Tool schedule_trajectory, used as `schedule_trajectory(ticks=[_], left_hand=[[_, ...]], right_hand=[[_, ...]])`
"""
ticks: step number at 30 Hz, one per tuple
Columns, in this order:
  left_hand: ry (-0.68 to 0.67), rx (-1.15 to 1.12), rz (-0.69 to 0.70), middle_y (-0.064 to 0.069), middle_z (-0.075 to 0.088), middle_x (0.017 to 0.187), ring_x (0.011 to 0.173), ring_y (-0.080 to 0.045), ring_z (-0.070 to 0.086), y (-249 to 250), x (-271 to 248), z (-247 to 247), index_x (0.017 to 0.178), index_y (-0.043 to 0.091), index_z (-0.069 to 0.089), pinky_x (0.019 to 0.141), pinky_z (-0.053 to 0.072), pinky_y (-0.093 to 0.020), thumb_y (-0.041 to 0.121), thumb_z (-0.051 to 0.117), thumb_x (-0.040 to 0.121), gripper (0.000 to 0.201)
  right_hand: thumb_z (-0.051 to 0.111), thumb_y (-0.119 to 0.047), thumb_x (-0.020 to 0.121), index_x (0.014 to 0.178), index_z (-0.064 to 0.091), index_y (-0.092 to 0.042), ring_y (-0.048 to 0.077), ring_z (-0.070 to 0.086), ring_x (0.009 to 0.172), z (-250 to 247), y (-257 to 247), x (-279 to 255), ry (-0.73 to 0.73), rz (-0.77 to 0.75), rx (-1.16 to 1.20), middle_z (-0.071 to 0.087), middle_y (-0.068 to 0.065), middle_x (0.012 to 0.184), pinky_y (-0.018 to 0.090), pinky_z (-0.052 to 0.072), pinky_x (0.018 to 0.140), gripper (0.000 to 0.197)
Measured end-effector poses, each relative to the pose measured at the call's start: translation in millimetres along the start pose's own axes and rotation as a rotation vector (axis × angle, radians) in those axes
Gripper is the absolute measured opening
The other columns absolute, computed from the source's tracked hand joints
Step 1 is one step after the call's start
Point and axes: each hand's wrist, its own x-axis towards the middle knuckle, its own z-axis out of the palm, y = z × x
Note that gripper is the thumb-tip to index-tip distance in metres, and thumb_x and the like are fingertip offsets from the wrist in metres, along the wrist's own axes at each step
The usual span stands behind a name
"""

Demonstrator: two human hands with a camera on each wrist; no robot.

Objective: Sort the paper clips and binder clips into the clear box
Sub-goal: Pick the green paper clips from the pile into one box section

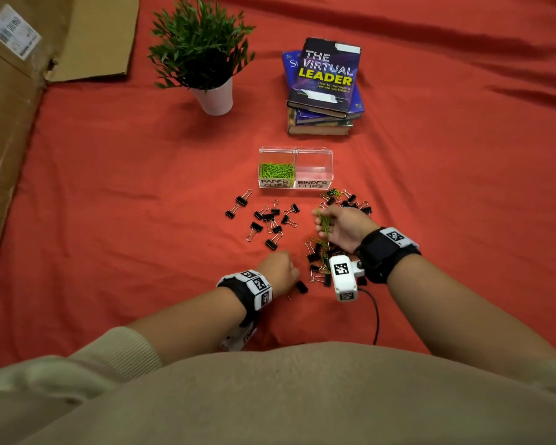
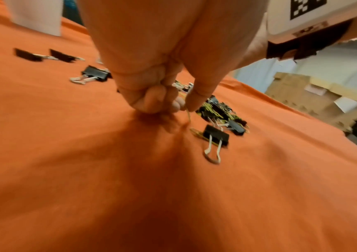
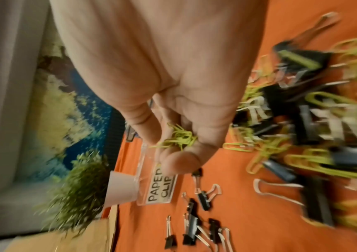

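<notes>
Potted plant [image 1: 203,56] left of book stack [image 1: 325,88], on red cloth [image 1: 446,175].

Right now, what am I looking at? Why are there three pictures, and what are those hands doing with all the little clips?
These are a person's two hands, no robot. The big picture comes from a camera on the head; the other two come from cameras strapped to each wrist, looking along the fingers. On the red cloth sits a clear box with two parts: the one labelled paper clips holds green paper clips, the binder clips one looks empty. Black binder clips lie scattered in front, and a mixed pile lies under the right hand. The right hand holds a bunch of green paper clips. The left hand pinches something thin off the cloth, likely a paper clip. Behind stand a potted plant and stacked books.
</notes>
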Motion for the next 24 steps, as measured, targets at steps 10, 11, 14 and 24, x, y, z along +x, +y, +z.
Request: schedule_trajectory(ticks=[10, 11, 14, 24], left_hand=[[0.14, -0.377, -0.106, -0.001, 0.058, 0.078, 0.072, -0.017, 0.051, -30, 27, -53, 0.084, 0.016, 0.053, 0.063, 0.039, -0.026, 0.018, 0.05, 0.092, 0.009], [0.157, -0.359, -0.099, -0.001, 0.057, 0.078, 0.072, -0.017, 0.051, -30, 30, -62, 0.085, 0.015, 0.054, 0.063, 0.038, -0.025, 0.019, 0.049, 0.093, 0.01], [0.207, -0.275, -0.076, -0.004, 0.058, 0.081, 0.073, -0.02, 0.051, -25, 40, -91, 0.085, 0.014, 0.053, 0.065, 0.037, -0.026, 0.02, 0.047, 0.095, 0.013], [0.281, 0.071, 0.074, -0.014, 0.067, 0.111, 0.099, -0.029, 0.063, 10, 111, -162, 0.103, 0.006, 0.069, 0.082, 0.046, -0.031, 0.002, 0.041, 0.092, 0.03]], right_hand=[[0.043, 0.002, 0.09, 0.102, 0.066, -0.006, 0.023, 0.063, 0.091, 78, -84, 71, 0.23, -0.363, -1.192, 0.065, 0.006, 0.102, 0.031, 0.05, 0.077, 0.027], [0.044, 0.002, 0.09, 0.109, 0.064, -0.006, 0.026, 0.062, 0.1, 84, -86, 77, 0.23, -0.367, -1.298, 0.065, 0.009, 0.111, 0.031, 0.049, 0.081, 0.029], [0.045, 0.002, 0.087, 0.117, 0.061, -0.01, 0.027, 0.058, 0.111, 94, -84, 86, 0.184, -0.402, -1.457, 0.062, 0.012, 0.121, 0.029, 0.045, 0.088, 0.036], [0.05, -0.001, 0.083, 0.092, 0.07, -0.01, 0.012, 0.06, 0.079, 22, -64, 40, 0.304, -0.548, -1.012, 0.069, -0.001, 0.09, 0.024, 0.047, 0.073, 0.024]])
